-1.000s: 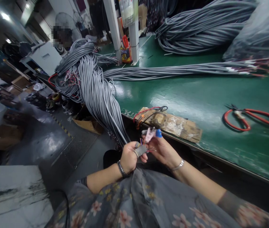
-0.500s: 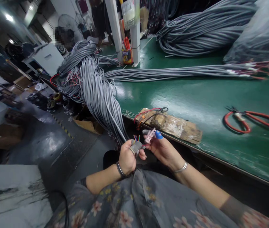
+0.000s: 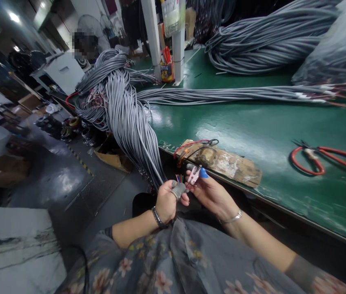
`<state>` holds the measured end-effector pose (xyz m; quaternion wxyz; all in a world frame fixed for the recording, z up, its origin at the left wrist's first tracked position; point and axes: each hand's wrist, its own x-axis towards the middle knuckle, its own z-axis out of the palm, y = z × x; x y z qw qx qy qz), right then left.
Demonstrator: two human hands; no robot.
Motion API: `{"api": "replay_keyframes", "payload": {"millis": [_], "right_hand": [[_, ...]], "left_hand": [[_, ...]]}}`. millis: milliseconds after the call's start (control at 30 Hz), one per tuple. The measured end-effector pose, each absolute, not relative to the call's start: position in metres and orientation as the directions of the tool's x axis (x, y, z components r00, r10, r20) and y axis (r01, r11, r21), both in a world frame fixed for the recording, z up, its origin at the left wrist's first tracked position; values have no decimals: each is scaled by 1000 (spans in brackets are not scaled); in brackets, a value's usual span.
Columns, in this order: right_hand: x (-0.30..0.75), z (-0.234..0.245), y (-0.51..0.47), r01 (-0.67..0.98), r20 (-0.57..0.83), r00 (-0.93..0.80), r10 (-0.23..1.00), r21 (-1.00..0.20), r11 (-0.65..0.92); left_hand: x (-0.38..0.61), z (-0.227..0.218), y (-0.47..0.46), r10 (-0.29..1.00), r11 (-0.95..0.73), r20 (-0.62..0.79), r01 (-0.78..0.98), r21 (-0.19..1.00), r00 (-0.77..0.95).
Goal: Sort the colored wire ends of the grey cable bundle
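My left hand is closed round the end of a grey cable, with a grey cot on the thumb. Thin coloured wires stick up from the cable end just above that thumb. My right hand sits close beside it to the right, pinching a small pink-and-white tool at the wires. A blue cot covers one right fingertip. Both hands hover over my lap, in front of the green bench's near edge.
A thick bundle of grey cables hangs off the bench's left end. More cables lie across the top, with a big coil behind. A worn board with red wire, red-handled scissors, white posts. A person is far left.
The hands have stayed together and risen slightly. The coloured wire ends now stand clear above my left thumb. The camera view has shifted a little.
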<state>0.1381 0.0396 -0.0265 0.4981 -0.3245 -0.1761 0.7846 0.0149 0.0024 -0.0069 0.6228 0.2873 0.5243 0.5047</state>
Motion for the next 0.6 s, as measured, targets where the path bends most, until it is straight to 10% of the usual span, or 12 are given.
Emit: {"api": "replay_keyframes", "payload": {"millis": [333, 600], "right_hand": [[142, -26, 33, -672, -291, -353, 889, -583, -457], [161, -24, 29, -313, -361, -537, 762, -754, -578]], "left_hand": [[13, -6, -2, 941, 325, -337, -247, 913, -9], [-1, -15, -9, 949, 316, -310, -159, 935, 65]]}}
